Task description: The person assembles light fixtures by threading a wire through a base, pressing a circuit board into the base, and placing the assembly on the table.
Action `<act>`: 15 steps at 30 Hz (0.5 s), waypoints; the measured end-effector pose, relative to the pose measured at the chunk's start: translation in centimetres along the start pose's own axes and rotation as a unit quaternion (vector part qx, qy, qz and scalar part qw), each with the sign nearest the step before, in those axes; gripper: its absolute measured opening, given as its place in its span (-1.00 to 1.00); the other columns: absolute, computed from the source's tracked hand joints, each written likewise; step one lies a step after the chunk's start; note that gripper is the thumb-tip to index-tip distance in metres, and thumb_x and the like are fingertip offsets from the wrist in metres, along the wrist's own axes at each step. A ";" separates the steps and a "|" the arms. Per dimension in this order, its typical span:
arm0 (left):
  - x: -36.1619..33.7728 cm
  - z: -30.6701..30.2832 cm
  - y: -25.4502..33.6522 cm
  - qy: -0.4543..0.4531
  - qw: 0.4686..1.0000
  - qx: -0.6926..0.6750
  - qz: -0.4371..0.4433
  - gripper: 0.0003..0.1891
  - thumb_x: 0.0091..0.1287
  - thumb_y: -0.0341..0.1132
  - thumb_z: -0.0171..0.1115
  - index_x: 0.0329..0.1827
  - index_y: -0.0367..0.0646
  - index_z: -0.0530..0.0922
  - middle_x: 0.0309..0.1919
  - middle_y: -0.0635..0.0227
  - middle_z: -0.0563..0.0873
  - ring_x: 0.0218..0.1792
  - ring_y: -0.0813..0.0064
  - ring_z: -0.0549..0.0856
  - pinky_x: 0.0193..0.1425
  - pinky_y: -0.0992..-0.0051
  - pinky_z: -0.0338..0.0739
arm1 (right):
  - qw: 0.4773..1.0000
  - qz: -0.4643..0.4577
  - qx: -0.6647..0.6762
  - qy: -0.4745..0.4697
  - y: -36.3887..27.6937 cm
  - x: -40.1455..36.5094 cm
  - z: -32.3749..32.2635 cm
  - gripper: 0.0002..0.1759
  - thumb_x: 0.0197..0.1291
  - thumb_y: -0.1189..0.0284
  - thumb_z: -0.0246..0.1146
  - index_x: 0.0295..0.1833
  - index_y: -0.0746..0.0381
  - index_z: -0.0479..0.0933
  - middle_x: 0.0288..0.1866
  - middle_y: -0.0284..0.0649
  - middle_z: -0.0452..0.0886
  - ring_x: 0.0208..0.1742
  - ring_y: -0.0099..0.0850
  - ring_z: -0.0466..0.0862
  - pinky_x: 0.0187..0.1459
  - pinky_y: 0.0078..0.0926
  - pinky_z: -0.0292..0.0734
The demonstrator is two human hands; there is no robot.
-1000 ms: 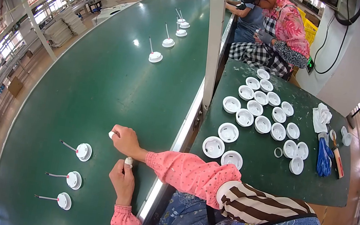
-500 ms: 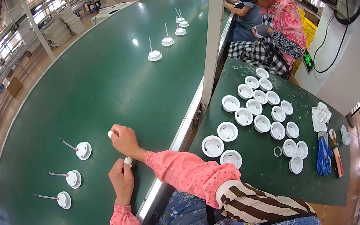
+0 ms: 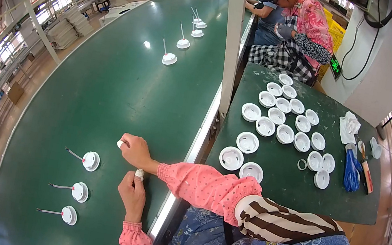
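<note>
My right hand (image 3: 136,151) rests on the green belt (image 3: 124,90) near its edge, fingers curled in, with a white cover or wrap at the tip of one digit. Just below it, my left hand (image 3: 132,195) is closed like a fist, its raised thumb wrapped in a dirty white cover. No held object shows in either hand. To their left on the belt lie several white round parts with wire leads; the nearest is a white disc (image 3: 91,161) with a red spot and a grey lead. More such parts, like this wired disc (image 3: 169,59), stand farther up the belt.
At right, a green side table (image 3: 336,206) carries several white round cups (image 3: 285,134), a white ring (image 3: 301,164), a blue-handled tool (image 3: 352,170), a brush (image 3: 367,176) and a crumpled cloth (image 3: 349,128). A white post (image 3: 231,41) rises at the belt's edge. A co-worker (image 3: 308,27) sits beyond.
My hands keep the same pose. The wired discs near them appear slightly higher in the picture. The co-worker's gloved hand has lifted a little, with something white at it.
</note>
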State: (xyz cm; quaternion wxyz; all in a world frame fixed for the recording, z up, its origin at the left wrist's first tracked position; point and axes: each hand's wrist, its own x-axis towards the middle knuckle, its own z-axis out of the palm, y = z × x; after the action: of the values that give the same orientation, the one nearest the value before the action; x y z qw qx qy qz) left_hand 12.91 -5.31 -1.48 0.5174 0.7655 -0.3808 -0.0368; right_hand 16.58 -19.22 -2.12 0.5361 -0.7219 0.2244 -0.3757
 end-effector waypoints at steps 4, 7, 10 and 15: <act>0.0 0.0 0.1 -0.002 1.000 -0.003 0.000 -0.72 0.50 -0.40 0.09 -0.43 -0.32 0.38 -0.60 0.28 0.38 -0.55 0.46 0.35 -0.43 0.39 0.30 | 1.000 0.004 0.002 -0.001 0.2 0.1 0.1 -0.84 0.23 0.40 0.24 -0.27 0.28 0.61 -0.45 0.01 0.68 -0.35 0.07 0.69 -0.25 0.00 0.55; 0.0 0.0 0.1 -0.001 1.000 -0.005 0.000 -0.71 0.50 -0.39 0.09 -0.43 -0.31 0.38 -0.60 0.28 0.38 -0.55 0.47 0.35 -0.43 0.39 0.30 | 1.000 0.008 0.008 -0.002 0.0 0.0 0.0 -0.83 0.24 0.39 0.24 -0.27 0.29 0.61 -0.46 0.00 0.68 -0.36 0.07 0.68 -0.26 0.00 0.54; 0.0 0.0 0.3 -0.003 1.000 0.002 0.002 -0.71 0.51 -0.39 0.09 -0.43 -0.31 0.38 -0.61 0.29 0.38 -0.56 0.48 0.35 -0.43 0.40 0.30 | 1.000 0.012 0.011 -0.003 -0.2 0.0 -0.2 -0.83 0.24 0.39 0.25 -0.27 0.29 0.61 -0.47 -0.01 0.67 -0.38 0.06 0.68 -0.27 0.00 0.53; 0.0 0.0 0.2 -0.004 1.000 -0.002 -0.002 -0.71 0.51 -0.39 0.10 -0.43 -0.32 0.38 -0.60 0.29 0.38 -0.55 0.47 0.36 -0.43 0.39 0.30 | 1.000 0.009 0.014 0.005 0.0 0.0 0.0 -0.83 0.24 0.39 0.25 -0.28 0.29 0.61 -0.49 -0.01 0.66 -0.39 0.05 0.67 -0.28 -0.02 0.52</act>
State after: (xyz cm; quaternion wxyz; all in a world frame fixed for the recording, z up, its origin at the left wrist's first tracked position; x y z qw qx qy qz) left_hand 12.81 -5.34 -1.27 0.5169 0.7651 -0.3816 -0.0419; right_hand 16.58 -19.25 -2.07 0.5487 -0.7102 0.2281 -0.3774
